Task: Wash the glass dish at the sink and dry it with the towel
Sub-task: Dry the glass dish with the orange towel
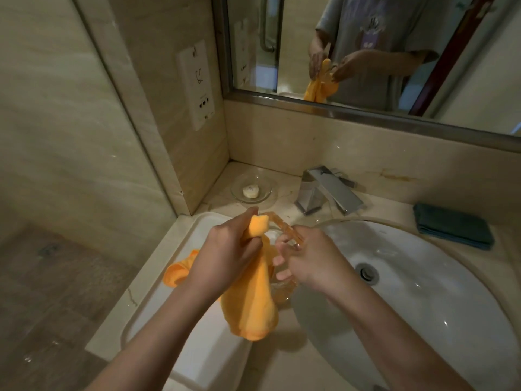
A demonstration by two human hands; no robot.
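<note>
A clear glass dish (284,235) is held on edge above the counter, left of the white sink basin (423,277). My right hand (307,258) grips its rim, fingers curled round the glass. My left hand (228,249) grips an orange towel (253,300) bunched against the dish's face; most of the cloth hangs down below my hands. The dish is partly hidden by the towel and my fingers.
A chrome faucet (329,193) stands behind the basin. A second glass dish (252,190) with a small soap sits in the back corner. A folded dark teal cloth (454,228) lies at the right. A mirror (366,52) hangs above, and a white tray (180,292) lies at the counter's left.
</note>
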